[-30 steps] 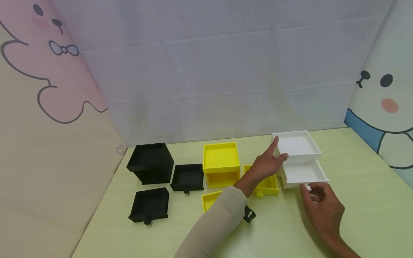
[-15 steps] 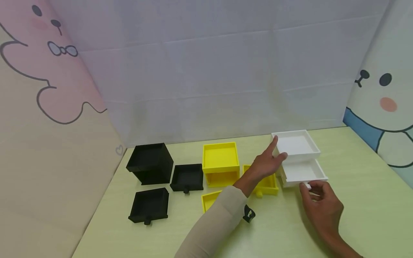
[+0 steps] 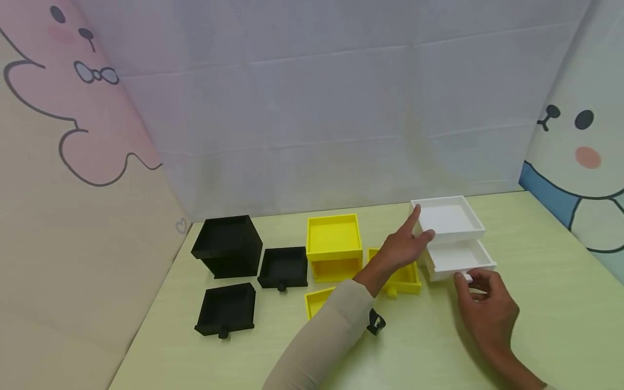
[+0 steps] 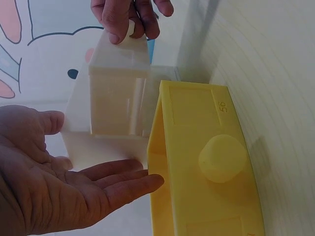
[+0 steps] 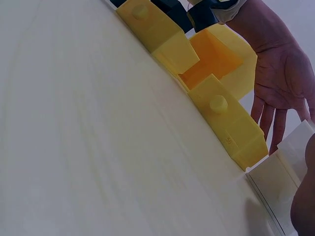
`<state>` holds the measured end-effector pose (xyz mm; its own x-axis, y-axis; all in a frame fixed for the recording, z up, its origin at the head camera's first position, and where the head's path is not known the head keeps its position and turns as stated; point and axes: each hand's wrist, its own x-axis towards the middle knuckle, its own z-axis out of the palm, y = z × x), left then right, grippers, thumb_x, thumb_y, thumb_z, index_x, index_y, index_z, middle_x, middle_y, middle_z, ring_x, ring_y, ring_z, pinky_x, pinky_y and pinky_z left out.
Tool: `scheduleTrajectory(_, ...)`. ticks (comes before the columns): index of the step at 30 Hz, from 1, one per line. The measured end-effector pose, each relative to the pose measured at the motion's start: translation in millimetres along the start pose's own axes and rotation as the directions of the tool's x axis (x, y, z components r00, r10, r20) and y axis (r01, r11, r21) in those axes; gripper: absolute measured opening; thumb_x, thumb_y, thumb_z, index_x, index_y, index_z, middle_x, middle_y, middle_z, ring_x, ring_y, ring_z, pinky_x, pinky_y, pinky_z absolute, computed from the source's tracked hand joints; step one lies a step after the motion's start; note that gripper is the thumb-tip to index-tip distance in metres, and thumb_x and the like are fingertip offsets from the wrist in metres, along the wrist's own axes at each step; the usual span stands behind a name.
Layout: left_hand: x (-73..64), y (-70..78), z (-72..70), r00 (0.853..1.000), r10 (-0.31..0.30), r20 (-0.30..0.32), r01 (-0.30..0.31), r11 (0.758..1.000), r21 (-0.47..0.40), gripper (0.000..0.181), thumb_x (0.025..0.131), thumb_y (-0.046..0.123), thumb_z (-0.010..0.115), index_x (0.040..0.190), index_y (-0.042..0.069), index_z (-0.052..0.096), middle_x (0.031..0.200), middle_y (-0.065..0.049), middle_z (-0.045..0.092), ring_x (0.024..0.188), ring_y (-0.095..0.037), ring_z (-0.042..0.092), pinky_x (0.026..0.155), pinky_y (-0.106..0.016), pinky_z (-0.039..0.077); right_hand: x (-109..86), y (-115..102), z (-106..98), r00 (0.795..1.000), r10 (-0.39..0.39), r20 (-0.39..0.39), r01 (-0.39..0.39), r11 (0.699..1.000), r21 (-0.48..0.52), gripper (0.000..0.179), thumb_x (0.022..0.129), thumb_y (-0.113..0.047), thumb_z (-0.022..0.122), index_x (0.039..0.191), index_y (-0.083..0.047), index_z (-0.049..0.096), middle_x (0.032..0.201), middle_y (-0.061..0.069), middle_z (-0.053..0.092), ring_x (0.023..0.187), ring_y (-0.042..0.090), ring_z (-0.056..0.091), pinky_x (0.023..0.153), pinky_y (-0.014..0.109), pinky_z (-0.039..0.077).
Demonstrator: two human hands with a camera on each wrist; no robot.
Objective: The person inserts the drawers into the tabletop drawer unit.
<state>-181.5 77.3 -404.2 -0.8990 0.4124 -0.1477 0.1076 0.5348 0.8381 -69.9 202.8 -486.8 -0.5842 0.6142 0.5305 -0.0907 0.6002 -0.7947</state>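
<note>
A white drawer sits partly pulled out of the small white cabinet at the back right. My right hand pinches its white knob between thumb and fingers. My left hand lies against the cabinet's left side, index finger stretched along the top edge and thumb at its front corner. In the left wrist view its fingers run straight along the white wall. Just under the left wrist lies a loose yellow drawer with a round knob, marked 56.
A yellow cabinet with an open front stands mid-table. Another yellow drawer is partly hidden by the left sleeve. A black cabinet stands left, with two black drawers near it. A pale curtain hangs behind.
The right hand has moved slightly forward, and the white drawer sits a little deeper in its cabinet. The left hand holds its place.
</note>
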Motion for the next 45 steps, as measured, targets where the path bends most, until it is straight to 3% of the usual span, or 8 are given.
scheduleTrajectory(12,-0.2,2.2,-0.6,1.0,-0.02,-0.008,0.02,1.0,0.016,0.061,0.09,0.059,0.044,0.14,0.06,0.007,0.134,0.006,0.052,0.122,-0.023,0.049,0.097,-0.048,0.04,3.4,-1.5,3.5,1.0,-0.028,-0.006,0.028,0.999,0.024,0.019,0.079,-0.012,0.073,0.092,-0.001,0.064,0.076,-0.016,0.06,0.062,-0.011,0.055,0.053,0.005,0.043)
scheduleTrajectory(23,0.1,1.0,-0.6,1.0,-0.013,0.0,0.013,1.0,0.013,0.061,0.09,0.06,0.043,0.14,0.06,0.006,0.136,0.008,0.05,0.123,-0.022,0.047,0.098,-0.047,0.039,4.4,-0.2,3.9,0.999,-0.03,-0.011,0.03,0.999,0.033,0.019,0.078,-0.012,0.074,0.091,-0.002,0.064,0.075,-0.026,0.057,0.061,-0.011,0.055,0.053,0.005,0.043)
scheduleTrajectory(30,-1.2,2.9,-0.5,1.0,-0.017,-0.002,0.017,1.0,0.01,0.06,0.09,0.06,0.042,0.139,0.06,0.007,0.14,0.01,0.044,0.125,-0.023,0.045,0.098,-0.049,0.039,5.6,-2.0,3.1,1.0,-0.029,-0.006,0.029,0.999,0.016,0.02,0.078,-0.012,0.073,0.092,-0.002,0.064,0.076,-0.011,0.062,0.061,-0.012,0.055,0.053,0.005,0.043)
scheduleTrajectory(37,-0.6,3.2,-0.6,1.0,-0.014,-0.003,0.014,1.0,0.011,0.06,0.09,0.059,0.043,0.14,0.06,0.008,0.14,0.011,0.044,0.125,-0.023,0.046,0.098,-0.049,0.039,6.2,-3.7,4.6,1.0,-0.026,-0.008,0.027,0.999,0.026,0.019,0.079,-0.013,0.073,0.091,-0.002,0.063,0.076,-0.019,0.059,0.062,-0.011,0.055,0.054,0.004,0.042)
scheduleTrajectory(45,0.7,2.1,-0.1,1.0,-0.017,-0.008,0.017,1.0,0.015,0.06,0.09,0.06,0.043,0.139,0.06,0.007,0.139,0.012,0.045,0.124,-0.022,0.046,0.097,-0.049,0.039,8.0,-3.9,7.4,1.0,-0.014,-0.011,0.014,0.999,0.04,0.019,0.078,-0.013,0.073,0.09,-0.002,0.063,0.075,-0.018,0.059,0.06,-0.01,0.055,0.053,0.005,0.043)
